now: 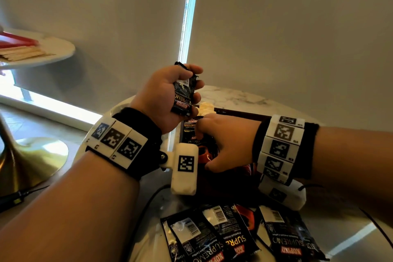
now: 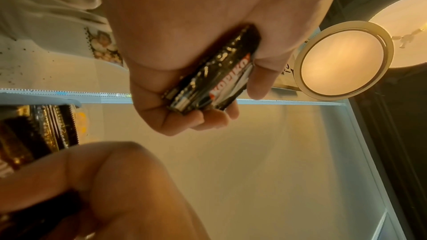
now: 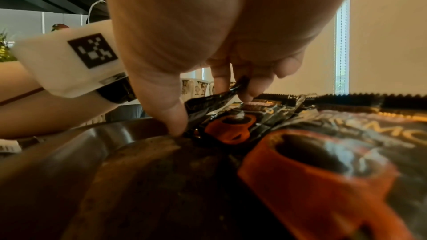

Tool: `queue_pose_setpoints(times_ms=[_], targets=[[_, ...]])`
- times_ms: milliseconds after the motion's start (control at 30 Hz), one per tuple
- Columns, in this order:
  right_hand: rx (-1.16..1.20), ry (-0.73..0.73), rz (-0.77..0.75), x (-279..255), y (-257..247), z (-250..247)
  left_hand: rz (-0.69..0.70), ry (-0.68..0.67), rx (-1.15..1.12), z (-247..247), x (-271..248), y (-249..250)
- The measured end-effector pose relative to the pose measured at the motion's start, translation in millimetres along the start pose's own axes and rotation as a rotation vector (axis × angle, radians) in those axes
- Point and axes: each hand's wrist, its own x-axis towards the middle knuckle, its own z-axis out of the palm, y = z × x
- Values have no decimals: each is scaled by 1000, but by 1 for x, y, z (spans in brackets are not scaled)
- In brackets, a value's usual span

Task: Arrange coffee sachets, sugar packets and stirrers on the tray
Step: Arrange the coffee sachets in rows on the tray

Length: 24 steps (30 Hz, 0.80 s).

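We hold a small stack of Kopiko coffee sachets (image 1: pixel 183 89) in our left hand (image 1: pixel 165 95), fingers curled round it, just above the dark tray (image 1: pixel 238 114). Our right hand (image 1: pixel 227 144) pinches a sachet (image 3: pixel 215 105) lying in the tray beside others. We judge the task partly done: more sachets (image 1: pixel 234 234) lie on the worktop (image 1: pixel 234 95) near the tray, and wooden stirrers (image 1: pixel 23 52) sit well apart on another table.

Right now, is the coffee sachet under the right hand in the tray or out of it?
In. The coffee sachet lies inside the dark tray, past its rim, and the right hand pinches its edge.
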Motion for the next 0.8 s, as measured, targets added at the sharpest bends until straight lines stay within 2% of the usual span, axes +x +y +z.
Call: queue_pose_setpoints(times_ms=[567,800], targets=[[-67,-69,15,6,-6,1,-26,8,-25,1,1,-2],[-87,-41,2,5,-5,2,-26,16,-27,1,1,-2]])
